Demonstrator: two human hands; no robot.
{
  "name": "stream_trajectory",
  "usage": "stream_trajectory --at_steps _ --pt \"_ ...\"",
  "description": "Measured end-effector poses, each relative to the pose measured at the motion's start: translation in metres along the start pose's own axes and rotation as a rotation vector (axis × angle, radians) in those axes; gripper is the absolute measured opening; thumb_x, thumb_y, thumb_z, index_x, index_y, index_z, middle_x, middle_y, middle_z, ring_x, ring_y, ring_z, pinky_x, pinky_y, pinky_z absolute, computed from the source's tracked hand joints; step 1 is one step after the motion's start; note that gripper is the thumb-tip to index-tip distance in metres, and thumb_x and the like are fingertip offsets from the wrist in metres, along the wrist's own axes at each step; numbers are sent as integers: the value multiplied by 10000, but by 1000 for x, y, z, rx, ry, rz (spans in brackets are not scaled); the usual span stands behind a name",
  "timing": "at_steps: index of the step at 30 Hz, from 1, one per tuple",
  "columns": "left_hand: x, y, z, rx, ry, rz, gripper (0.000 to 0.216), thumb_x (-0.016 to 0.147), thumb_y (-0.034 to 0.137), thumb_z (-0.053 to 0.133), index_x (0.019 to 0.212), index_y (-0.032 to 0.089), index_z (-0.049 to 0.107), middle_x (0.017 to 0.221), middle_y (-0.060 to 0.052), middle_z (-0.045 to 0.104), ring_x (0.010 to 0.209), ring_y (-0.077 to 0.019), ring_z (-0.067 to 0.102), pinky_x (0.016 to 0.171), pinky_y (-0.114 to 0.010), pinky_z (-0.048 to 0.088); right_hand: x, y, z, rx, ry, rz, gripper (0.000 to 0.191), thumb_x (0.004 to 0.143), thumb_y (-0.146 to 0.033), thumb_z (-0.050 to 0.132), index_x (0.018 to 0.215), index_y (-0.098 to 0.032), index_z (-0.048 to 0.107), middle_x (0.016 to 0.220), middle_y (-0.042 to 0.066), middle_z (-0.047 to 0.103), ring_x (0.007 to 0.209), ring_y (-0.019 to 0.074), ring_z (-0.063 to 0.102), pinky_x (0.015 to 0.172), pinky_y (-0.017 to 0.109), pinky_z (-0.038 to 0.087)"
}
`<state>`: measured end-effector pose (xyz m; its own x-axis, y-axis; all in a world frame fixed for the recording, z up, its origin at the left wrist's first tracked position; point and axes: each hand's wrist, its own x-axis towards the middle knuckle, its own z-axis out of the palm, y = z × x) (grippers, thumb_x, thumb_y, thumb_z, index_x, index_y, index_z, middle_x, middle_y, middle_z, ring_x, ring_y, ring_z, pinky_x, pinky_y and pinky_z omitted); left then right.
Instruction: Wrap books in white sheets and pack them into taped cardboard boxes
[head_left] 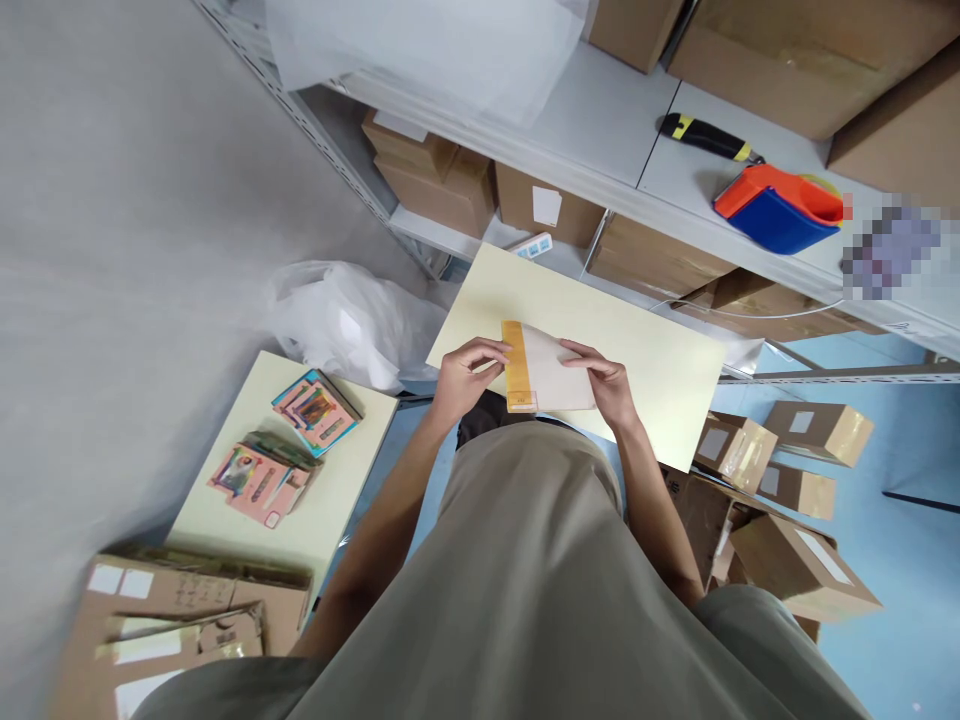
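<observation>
A thin book (559,372) with a pale cover and a yellow band down its left side is held over the cream tabletop (615,345), near my body. My left hand (472,375) is closed at its left edge, fingertips on the yellow band. At the opposite edge, my right hand (602,378) grips the book with fingers across the cover and the thumb hidden beneath. Small print and a box mark the band's lower end, too small to read.
Two stacks of colourful books (316,410) lie on a side table (360,440) at left, by a white plastic bag (352,320). A shelf (592,110) ahead carries a black-and-yellow-handled tool (709,137) and an orange-and-blue tape dispenser (780,208). Cardboard boxes (787,560) stand at right.
</observation>
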<state>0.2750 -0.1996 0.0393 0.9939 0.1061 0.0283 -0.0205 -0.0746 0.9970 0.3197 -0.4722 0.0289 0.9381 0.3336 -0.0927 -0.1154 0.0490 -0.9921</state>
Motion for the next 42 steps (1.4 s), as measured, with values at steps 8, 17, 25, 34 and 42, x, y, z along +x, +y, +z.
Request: stream_trajectory --at_steps 8,17,25,34,42 --pt "-1 -3 2 -38 28 -151 501 802 586 938 764 216 603 895 -50 787 737 -170 750 711 -318 652 -2 13 1 -29 129 106 493 886 -684 864 1118 -279 704 849 -3 791 817 198 715 805 348 597" --pt "4 -5 -3 30 -102 -166 413 909 529 799 1181 220 834 1145 -88 813 897 -178 733 677 -256 606 -4 8 -8 -67 80 138 484 960 -723 734 1133 -275 787 1016 32 825 903 210 735 842 373 610" --pt "18 11 20 55 -1 -351 573 859 714 834 646 211 659 596 -5 616 516 -123 541 511 -262 462 5 -9 -7 -73 94 228 548 937 -768 762 788 -243 714 855 100 862 700 222 758 662 365 585" --pt "27 17 26 276 123 -336 676 920 763 742 552 219 584 531 8 588 504 -125 503 541 -282 403 24 -9 -7 -91 46 264 602 963 -810 700 733 -258 635 779 91 843 603 193 688 551 340 516" --pt "45 2 0 195 182 -399 693 1005 808 563 749 206 792 588 -30 678 491 -141 558 571 -302 463 47 3 4 -81 85 274 675 1049 -844 474 871 -234 706 1005 118 871 649 183 709 515 325 492"
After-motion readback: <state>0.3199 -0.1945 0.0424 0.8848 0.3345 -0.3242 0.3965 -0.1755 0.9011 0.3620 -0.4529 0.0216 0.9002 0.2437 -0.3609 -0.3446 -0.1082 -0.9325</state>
